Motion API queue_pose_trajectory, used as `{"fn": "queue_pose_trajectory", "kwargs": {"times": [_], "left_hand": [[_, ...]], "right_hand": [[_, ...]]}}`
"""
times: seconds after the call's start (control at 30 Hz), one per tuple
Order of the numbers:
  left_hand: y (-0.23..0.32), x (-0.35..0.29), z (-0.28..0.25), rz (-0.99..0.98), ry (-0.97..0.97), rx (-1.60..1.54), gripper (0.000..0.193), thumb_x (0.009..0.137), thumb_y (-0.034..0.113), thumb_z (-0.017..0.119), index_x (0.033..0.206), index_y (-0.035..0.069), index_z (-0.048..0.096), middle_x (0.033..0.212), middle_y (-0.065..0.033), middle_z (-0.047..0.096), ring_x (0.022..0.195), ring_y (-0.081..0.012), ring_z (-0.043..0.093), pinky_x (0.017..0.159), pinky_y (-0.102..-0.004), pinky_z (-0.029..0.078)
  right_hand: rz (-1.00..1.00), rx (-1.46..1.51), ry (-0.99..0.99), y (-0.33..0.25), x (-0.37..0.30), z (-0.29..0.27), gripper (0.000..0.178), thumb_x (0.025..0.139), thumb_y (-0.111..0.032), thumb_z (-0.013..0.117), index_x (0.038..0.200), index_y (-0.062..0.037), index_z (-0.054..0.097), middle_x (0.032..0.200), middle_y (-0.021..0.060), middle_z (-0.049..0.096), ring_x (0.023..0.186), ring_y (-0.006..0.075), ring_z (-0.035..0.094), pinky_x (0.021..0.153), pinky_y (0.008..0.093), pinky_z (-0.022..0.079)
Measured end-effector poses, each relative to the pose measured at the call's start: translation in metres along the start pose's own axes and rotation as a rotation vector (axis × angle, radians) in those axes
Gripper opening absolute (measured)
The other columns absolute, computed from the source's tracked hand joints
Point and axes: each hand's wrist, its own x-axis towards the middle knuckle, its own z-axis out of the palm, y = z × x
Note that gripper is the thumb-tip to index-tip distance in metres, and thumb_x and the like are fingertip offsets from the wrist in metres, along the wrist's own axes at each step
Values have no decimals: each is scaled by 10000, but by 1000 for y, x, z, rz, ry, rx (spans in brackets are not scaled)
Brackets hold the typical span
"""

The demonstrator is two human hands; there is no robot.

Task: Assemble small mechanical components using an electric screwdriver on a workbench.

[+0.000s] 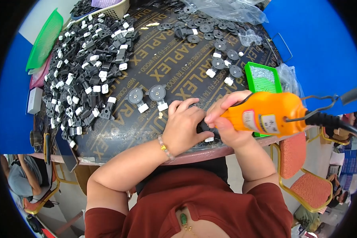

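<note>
- Left hand (185, 127): fingers bent and a little spread, the thumb and forefinger closed on a small dark part (202, 127) with a white end (209, 139); most of that part is hidden by the two hands.
- The dark part is at the near edge of the counter (121, 137), in front of the person's body.
- Right hand (237, 137): wrapped around the front of an orange power tool (271, 113), thumb on the near side, fingers curled over the far side.
- The tool lies roughly level, its nose toward the left hand and its cable (325, 120) running off to the right; the tip is covered by the fingers, so contact with the dark part cannot be told.
- Just beyond the left hand lie two round-headed pieces (157, 93) with white ends, side by side.
- Farther left spreads a large heap of black-and-white parts (93, 71).
- A green tray (250, 79) of small shiny pieces sits just beyond the tool; loose black discs (205, 28) lie toward the far side.
</note>
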Motion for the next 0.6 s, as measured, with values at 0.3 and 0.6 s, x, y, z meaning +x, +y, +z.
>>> {"fn": "queue_pose_trajectory", "kwargs": {"times": [0.3, 0.6], "left_hand": [[1, -2, -9, -20, -36, 26, 463, 670, 322, 856, 1065, 126, 716, 1029, -25, 696, 1285, -288, 496, 1054, -479, 285], [5, 2, -3, -22, -69, 58, 454, 718, 326, 822, 1101, 117, 698, 1094, -33, 691, 1304, -299, 474, 1080, -493, 265]], "right_hand": [[-97, 276, 239, -7, 18, -56, 367, 918, -108, 677, 1205, -24, 463, 794, 85, 645, 609, 139, 616, 520, 258, 506], [146, -264, 598, 19, 4, -152, 277, 924, -102, 674, 1132, -18, 511, 795, 65, 632, 637, 123, 629, 578, 246, 505]]}}
